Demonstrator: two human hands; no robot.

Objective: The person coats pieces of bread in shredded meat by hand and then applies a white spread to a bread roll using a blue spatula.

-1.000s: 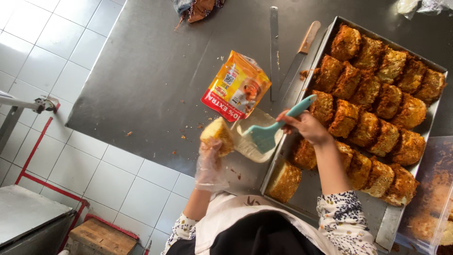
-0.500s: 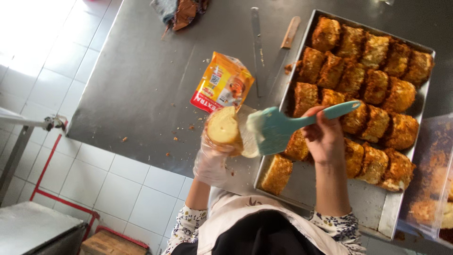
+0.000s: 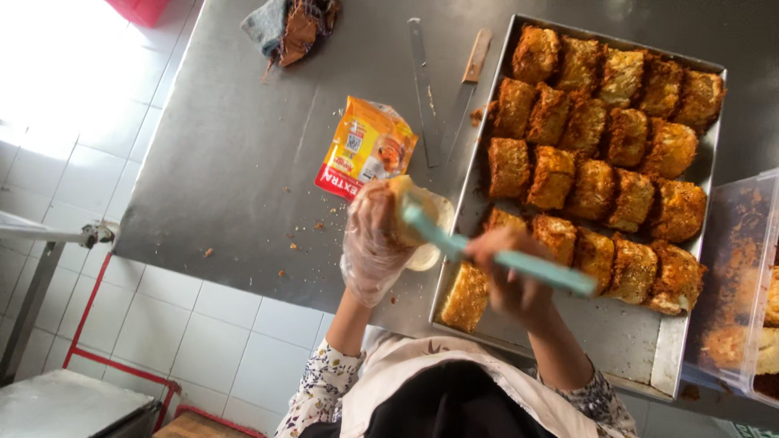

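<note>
Teal spatula is clamped in the right hand, spreading evenly over a roll gripped by the gloved left hand above the bench.

Beyond my left hand lies a packet; right of it, 2 knives. Under my right hand, a tray holds the rolls.

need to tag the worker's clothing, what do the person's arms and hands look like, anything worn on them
The left hand wears a loose, clear, crinkled plastic glove that ends around the wrist. The right hand is bare, with no glove. Both arms have white sleeves with a small dark floral print, pushed up near the elbows. No watch or jewellery shows.
</note>
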